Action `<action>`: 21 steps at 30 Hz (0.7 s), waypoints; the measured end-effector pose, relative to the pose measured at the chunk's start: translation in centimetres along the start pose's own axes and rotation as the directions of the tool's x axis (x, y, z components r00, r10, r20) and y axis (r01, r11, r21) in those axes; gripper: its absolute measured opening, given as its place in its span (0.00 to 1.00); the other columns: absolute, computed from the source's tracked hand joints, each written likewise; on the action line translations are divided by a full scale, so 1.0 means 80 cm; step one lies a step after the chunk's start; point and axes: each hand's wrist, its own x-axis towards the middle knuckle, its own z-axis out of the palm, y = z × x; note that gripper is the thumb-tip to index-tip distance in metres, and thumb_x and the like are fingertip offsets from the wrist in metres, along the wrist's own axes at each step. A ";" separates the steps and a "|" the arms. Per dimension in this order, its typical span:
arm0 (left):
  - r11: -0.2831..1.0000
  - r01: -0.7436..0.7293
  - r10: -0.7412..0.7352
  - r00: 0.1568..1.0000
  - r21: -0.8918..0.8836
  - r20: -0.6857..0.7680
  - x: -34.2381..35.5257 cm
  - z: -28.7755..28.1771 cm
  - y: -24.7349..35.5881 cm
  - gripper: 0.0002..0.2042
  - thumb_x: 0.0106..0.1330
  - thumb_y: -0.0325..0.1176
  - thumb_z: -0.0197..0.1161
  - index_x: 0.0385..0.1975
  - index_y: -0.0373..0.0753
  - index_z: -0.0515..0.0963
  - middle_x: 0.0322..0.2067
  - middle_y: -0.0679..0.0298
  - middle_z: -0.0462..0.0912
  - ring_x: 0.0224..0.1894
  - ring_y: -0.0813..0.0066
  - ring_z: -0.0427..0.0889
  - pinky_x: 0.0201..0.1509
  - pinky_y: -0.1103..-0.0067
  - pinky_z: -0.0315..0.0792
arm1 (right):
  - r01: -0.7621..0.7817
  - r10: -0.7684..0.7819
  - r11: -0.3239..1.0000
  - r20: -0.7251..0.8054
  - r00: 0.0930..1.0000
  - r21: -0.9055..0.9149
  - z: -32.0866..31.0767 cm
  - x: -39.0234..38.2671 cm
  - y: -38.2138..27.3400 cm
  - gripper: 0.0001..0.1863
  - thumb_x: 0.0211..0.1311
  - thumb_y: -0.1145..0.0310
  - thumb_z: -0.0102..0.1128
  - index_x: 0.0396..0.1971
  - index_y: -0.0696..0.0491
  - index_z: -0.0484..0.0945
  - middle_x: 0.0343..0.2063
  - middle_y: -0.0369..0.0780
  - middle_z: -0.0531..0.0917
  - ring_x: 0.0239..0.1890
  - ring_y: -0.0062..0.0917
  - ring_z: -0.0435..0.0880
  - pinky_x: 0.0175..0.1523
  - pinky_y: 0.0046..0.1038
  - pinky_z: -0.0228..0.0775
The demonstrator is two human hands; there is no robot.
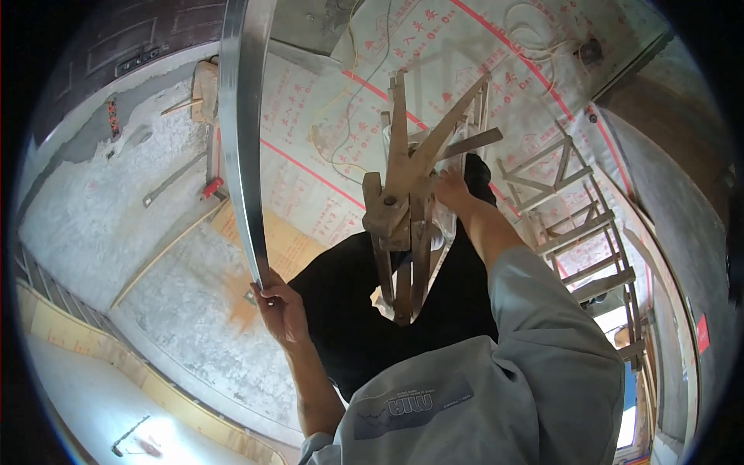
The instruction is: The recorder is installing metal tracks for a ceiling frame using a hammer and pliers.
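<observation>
A long, shiny metal profile rises from my left hand past the top of the view. My left fingers are closed around its lower end. Between my black-trousered legs stands a worn wooden stepladder, its legs spreading out below. My right hand is at the ladder's far right side, beside a wooden piece. A clear, plastic-looking thing hangs just below that hand. The right fingertips are partly hidden, so whether they grip anything is unclear.
Far below, printed protective sheeting with red lines covers part of the floor, and thin cables lie across it. Another wooden ladder stands at the right. Bare concrete, a red-handled tool and cardboard are at the left.
</observation>
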 end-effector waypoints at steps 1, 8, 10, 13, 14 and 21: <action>1.000 -0.010 0.010 1.000 0.022 -0.005 0.013 -0.007 -0.005 0.15 0.62 0.23 0.55 0.49 0.30 0.69 0.52 0.53 0.72 0.43 0.69 0.78 0.37 0.78 0.77 | -0.027 0.027 1.000 0.007 1.000 0.008 0.033 0.012 0.028 0.10 0.49 0.66 0.50 0.29 0.50 0.80 0.34 0.38 0.80 0.42 0.29 0.73 0.55 0.38 0.60; 0.988 -0.087 0.090 0.996 0.126 -0.020 0.027 -0.026 0.029 0.13 0.62 0.23 0.55 0.47 0.27 0.70 0.50 0.50 0.73 0.42 0.68 0.78 0.40 0.78 0.76 | -0.086 -0.023 0.967 -0.418 0.908 -0.239 0.011 0.028 0.065 0.13 0.57 0.66 0.45 0.31 0.49 0.81 0.41 0.37 0.79 0.51 0.31 0.70 0.63 0.41 0.51; 0.984 -0.020 0.018 1.000 0.179 0.016 0.036 -0.030 0.026 0.12 0.63 0.23 0.55 0.45 0.26 0.70 0.49 0.49 0.74 0.43 0.67 0.77 0.42 0.78 0.76 | -0.141 0.049 0.961 -0.356 0.933 -0.238 0.006 0.033 0.080 0.13 0.57 0.65 0.45 0.33 0.50 0.80 0.40 0.38 0.80 0.51 0.33 0.71 0.62 0.41 0.52; 0.942 -0.133 0.149 0.988 0.308 -0.031 0.035 -0.023 0.014 0.07 0.62 0.25 0.57 0.36 0.27 0.72 0.39 0.49 0.78 0.37 0.68 0.78 0.41 0.79 0.77 | -0.186 0.175 0.980 -0.143 0.974 -0.070 -0.009 0.038 0.074 0.14 0.58 0.64 0.45 0.34 0.53 0.79 0.36 0.42 0.81 0.47 0.35 0.75 0.59 0.38 0.57; 0.942 -0.134 0.150 0.988 0.308 -0.027 0.036 -0.021 0.017 0.07 0.62 0.25 0.57 0.36 0.27 0.72 0.39 0.49 0.78 0.37 0.68 0.78 0.41 0.79 0.77 | -0.232 0.249 0.961 -0.106 0.963 0.147 -0.014 0.032 0.071 0.14 0.58 0.63 0.46 0.33 0.55 0.79 0.33 0.43 0.82 0.43 0.36 0.78 0.55 0.38 0.62; 0.917 -0.132 0.087 0.987 0.376 0.132 0.039 -0.007 0.045 0.07 0.63 0.28 0.57 0.34 0.29 0.74 0.34 0.51 0.80 0.34 0.67 0.79 0.42 0.78 0.77 | -0.138 0.151 0.948 -0.025 0.988 0.287 -0.082 -0.133 0.086 0.13 0.56 0.64 0.48 0.26 0.55 0.80 0.29 0.48 0.82 0.35 0.40 0.82 0.39 0.41 0.74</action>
